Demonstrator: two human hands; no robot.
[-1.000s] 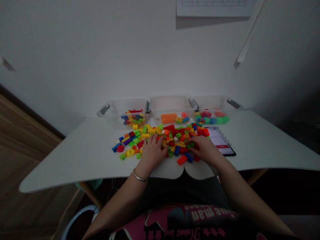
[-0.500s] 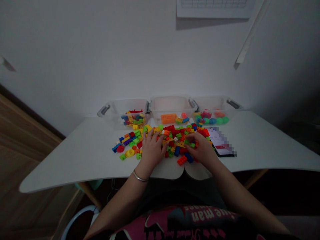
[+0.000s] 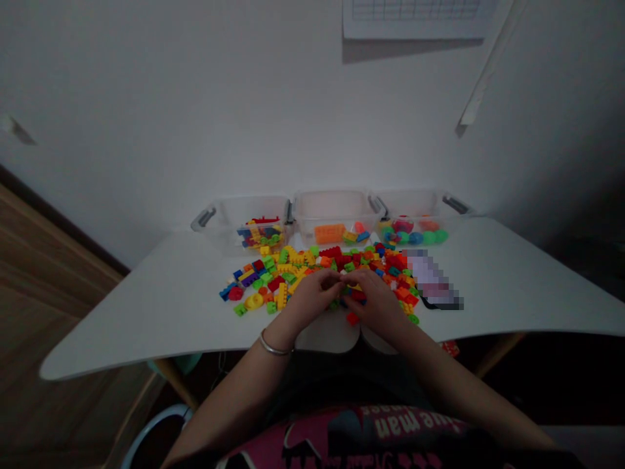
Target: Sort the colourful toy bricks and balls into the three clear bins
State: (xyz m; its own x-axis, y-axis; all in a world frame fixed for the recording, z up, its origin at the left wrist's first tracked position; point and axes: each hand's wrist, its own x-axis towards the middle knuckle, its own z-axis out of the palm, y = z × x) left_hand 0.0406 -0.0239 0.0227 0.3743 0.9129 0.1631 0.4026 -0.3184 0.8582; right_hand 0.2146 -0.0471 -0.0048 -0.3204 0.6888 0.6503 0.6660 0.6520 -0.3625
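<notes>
Right, we start at the small bricks (image 3: 350, 287) caught between the two hands at the near edge of the pile, just above the notch in the worktop (image 3: 146, 312). Our left hand (image 3: 312, 296) and right hand (image 3: 374, 301) are drawn close together, fingertips meeting over those pieces, curled in a pinch rather than spread flat; which colours each one grips we cannot quite tell, though yellow and red show between the fingers. Holding them that close to the body puts the pieces right under the eyes. A silver bangle (image 3: 272, 346) sits on the left wrist.

Around the hands the loose pile of bricks (image 3: 312, 270) fans out wide and shallow, so every piece shows. A lone red brick (image 3: 352, 318) lies just by the right hand. Behind the pile stand three clear bins in a row: the left bin (image 3: 244, 221) with mixed bricks, the middle bin (image 3: 334, 218) with an orange block, the right bin (image 3: 415, 218) with rounded pieces. A phone (image 3: 437, 290) lies to the right, touching the pile's edge.
</notes>
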